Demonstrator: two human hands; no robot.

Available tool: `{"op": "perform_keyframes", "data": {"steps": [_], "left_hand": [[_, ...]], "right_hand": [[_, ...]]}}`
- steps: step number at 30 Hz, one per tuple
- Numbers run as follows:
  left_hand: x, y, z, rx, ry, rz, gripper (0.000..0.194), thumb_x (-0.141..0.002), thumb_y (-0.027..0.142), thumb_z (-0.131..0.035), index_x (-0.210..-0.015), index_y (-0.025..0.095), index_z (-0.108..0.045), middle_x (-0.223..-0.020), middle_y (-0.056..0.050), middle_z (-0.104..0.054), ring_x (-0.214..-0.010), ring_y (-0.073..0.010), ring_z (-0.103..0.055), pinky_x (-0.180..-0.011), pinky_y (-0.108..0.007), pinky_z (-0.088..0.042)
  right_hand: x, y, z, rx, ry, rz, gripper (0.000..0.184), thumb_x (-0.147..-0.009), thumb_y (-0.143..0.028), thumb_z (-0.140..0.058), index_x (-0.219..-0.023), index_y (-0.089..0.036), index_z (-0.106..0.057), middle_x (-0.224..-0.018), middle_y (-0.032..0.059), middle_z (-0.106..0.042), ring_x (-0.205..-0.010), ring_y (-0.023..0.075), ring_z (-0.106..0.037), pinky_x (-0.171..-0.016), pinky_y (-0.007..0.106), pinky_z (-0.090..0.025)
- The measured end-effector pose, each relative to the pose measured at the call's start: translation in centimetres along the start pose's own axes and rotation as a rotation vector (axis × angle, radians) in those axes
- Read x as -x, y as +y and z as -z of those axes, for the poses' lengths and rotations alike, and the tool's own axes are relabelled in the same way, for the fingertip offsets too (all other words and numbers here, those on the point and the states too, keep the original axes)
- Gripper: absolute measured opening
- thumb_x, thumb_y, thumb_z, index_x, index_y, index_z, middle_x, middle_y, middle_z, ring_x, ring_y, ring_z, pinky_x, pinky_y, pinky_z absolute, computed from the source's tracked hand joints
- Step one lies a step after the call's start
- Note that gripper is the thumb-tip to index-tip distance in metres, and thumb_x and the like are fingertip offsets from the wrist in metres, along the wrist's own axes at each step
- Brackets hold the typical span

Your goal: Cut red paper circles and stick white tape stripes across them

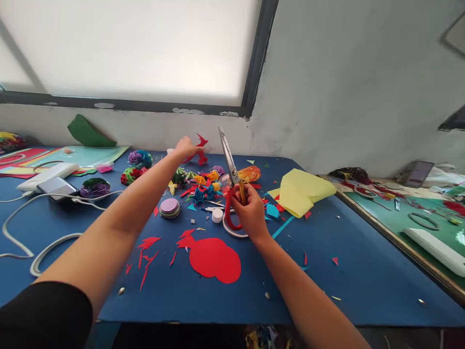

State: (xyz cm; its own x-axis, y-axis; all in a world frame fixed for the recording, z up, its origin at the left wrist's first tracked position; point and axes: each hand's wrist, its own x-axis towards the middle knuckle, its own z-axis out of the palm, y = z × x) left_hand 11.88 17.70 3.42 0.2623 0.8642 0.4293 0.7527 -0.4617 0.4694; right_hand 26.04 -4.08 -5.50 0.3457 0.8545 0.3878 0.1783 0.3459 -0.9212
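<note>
A left hand (pixel 184 145) reaches toward the wall in the upper centre of the frame, its grip closed on a ragged red paper offcut (pixel 201 156), as a right hand (pixel 251 209) grips scissors (pixel 233 170) by the red handle at centre. The blades point upward, nearly together, an angle that appears to keep them clear of the paper clutter on the blue counter (pixel 174 303). The offcut hangs above the paper, pinched near an edge, probably because so light a piece needs only the fingertips. Rounded red cutouts (pixel 215 260) lie flat at lower centre, near the person, apart from the small folded paper pieces (pixel 207 190) heaped beyond; that separation likely keeps their outline unobstructed. Red slivers (pixel 148 242) are strewn to their left. Paper discs (pixel 169 207) sit stacked left of centre, perhaps to keep similar shapes together, while creased yellow paper (pixel 303 191) spreads at right of centre. Whether the cutouts are one sheet or several cannot be told.
</note>
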Motion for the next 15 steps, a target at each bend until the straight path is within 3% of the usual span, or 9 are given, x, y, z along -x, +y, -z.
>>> {"op": "perform_keyframes", "data": {"steps": [4, 7, 9, 12, 15], "left_hand": [[6.0, -0.8, 0.6, -0.047, -0.093, -0.166, 0.031, -0.082, 0.024, -0.063, -0.108, 0.009, -0.061, -0.130, -0.018, -0.053, -0.124, -0.0292, -0.047, -0.107, -0.048, -0.034], [13.6, -1.3, 3.5, -0.054, -0.193, -0.310, 0.023, -0.086, 0.029, -0.055, -0.101, 0.015, -0.065, -0.130, -0.011, -0.056, -0.122, -0.0232, -0.050, -0.108, -0.039, -0.036], [19.2, -1.9, 5.6, -0.076, -0.266, -0.351, 0.026, -0.087, 0.035, -0.053, -0.099, 0.016, -0.066, -0.123, -0.011, -0.062, -0.119, -0.0236, -0.054, -0.104, -0.040, -0.041], [26.6, -3.5, 7.7, -0.201, -0.452, -0.280, 0.042, -0.091, 0.047, -0.044, -0.117, 0.017, -0.059, -0.135, -0.014, -0.054, -0.123, -0.0258, -0.052, -0.102, -0.043, -0.045], [30.7, -5.1, 7.8, -0.292, -0.556, -0.203, 0.064, -0.091, 0.053, -0.041, -0.141, 0.013, -0.037, -0.151, -0.016, -0.033, -0.137, -0.0296, -0.035, -0.109, -0.046, -0.038]], "right_hand": [[0.1, 0.7, -0.2, -0.002, -0.015, -0.012, 0.040, -0.070, -0.047, -0.071, -0.094, -0.020, -0.055, -0.062, -0.0080, -0.041, -0.054, 0.0103, -0.038, -0.049, 0.023, -0.035], [0.5, 1.0, -0.4, -0.004, -0.037, -0.017, 0.039, -0.069, -0.046, -0.073, -0.093, -0.021, -0.056, -0.062, -0.0075, -0.043, -0.055, 0.0111, -0.041, -0.051, 0.024, -0.037], [0.7, 1.0, -0.6, -0.010, -0.051, -0.020, 0.039, -0.068, -0.046, -0.074, -0.092, -0.021, -0.056, -0.062, -0.0070, -0.045, -0.055, 0.0115, -0.042, -0.052, 0.025, -0.038], [1.1, 0.8, -0.8, -0.023, -0.063, -0.019, 0.038, -0.068, -0.045, -0.075, -0.090, -0.021, -0.056, -0.062, -0.0072, -0.044, -0.055, 0.0111, -0.041, -0.051, 0.025, -0.037], [1.3, 0.7, -0.9, -0.018, -0.063, -0.013, 0.037, -0.067, -0.045, -0.075, -0.089, -0.022, -0.056, -0.061, -0.0075, -0.042, -0.054, 0.0108, -0.039, -0.051, 0.025, -0.036]]}}
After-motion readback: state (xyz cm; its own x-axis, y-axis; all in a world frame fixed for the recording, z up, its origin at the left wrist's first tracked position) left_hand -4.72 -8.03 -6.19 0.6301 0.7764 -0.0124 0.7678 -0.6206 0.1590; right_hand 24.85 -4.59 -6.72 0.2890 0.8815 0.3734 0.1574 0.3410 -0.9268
